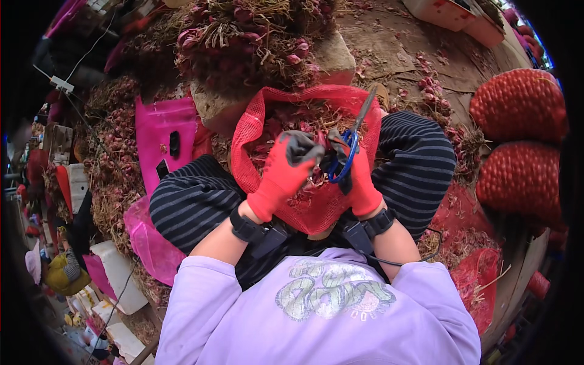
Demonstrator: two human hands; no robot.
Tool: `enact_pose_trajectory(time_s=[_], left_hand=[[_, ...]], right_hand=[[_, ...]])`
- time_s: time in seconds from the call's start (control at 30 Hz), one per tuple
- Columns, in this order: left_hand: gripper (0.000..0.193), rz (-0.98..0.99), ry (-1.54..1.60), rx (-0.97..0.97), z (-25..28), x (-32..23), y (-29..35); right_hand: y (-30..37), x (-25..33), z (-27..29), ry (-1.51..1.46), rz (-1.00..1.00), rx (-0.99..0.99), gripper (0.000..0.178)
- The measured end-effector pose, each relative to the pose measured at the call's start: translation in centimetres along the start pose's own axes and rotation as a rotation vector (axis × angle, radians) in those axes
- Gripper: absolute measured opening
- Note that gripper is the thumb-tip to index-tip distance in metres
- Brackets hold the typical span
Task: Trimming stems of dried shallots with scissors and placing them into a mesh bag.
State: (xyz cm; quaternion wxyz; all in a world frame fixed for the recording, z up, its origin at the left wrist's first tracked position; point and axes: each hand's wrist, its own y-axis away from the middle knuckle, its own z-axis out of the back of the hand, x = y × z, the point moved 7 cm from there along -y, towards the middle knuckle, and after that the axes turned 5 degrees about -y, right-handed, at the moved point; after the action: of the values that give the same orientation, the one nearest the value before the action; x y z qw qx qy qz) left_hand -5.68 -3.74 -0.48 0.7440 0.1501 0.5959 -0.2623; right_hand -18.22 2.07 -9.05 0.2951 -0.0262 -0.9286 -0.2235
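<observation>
My left hand [275, 173], in a red glove with a dark grey palm, is closed over the open mouth of a red mesh bag [246, 137]. Its fingertips are pinched together, and whatever they hold is too small to make out. Beside it my right hand [363, 185], gloved alike, grips a pair of scissors [365, 111] with blue handles, the blades pointing up and away to the right. Red shallots [316, 121] with dry stalks and skins fill the bag, which lies between my crossed legs. The two hands are close together, just above the shallots.
A heap of shallots with dry stalks [261, 42] rises beyond the bag, by a stone block [334, 61]. Full red mesh sacks [517, 103] stand at the right. More shallots [109, 158] and a pink sheet [161, 131] lie left. White foam boxes [118, 277] stand farther left, near another person [64, 277].
</observation>
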Motion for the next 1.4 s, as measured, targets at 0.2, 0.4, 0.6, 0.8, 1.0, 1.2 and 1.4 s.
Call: enact_pose_trajectory(time_s=[0.2,0.4,0.6,0.8,1.0,1.2,1.4], left_hand=[[0.028,0.529,0.294,0.296,-0.4,2.5,0.5],[0.028,0.51,0.96,0.097,0.7,4.6,0.8],[0.026,0.307,0.616,0.016,0.7,3.5,0.7],[0.034,0.339,0.654,0.056,0.4,3.5,0.8],[0.042,0.271,0.648,0.164,0.6,1.1,0.2],[0.051,0.246,0.399,0.161,-0.1,0.6,0.7],[0.043,0.237,0.166,-0.013,9.9,-6.8,3.2]], right_hand=[[1.1,0.2,-3.2,0.195,-0.095,0.093,0.024],[1.4,2.1,-4.3,0.331,0.043,0.102,0.023],[1.3,2.0,-4.6,0.444,0.116,0.034,0.015],[3.0,4.4,-6.9,0.947,0.531,0.129,0.012],[0.8,2.2,-2.2,0.247,0.012,-0.116,0.014],[0.8,2.7,-3.9,0.597,0.22,0.118,0.021],[1.0,3.1,-4.1,0.464,0.203,0.094,0.028]])
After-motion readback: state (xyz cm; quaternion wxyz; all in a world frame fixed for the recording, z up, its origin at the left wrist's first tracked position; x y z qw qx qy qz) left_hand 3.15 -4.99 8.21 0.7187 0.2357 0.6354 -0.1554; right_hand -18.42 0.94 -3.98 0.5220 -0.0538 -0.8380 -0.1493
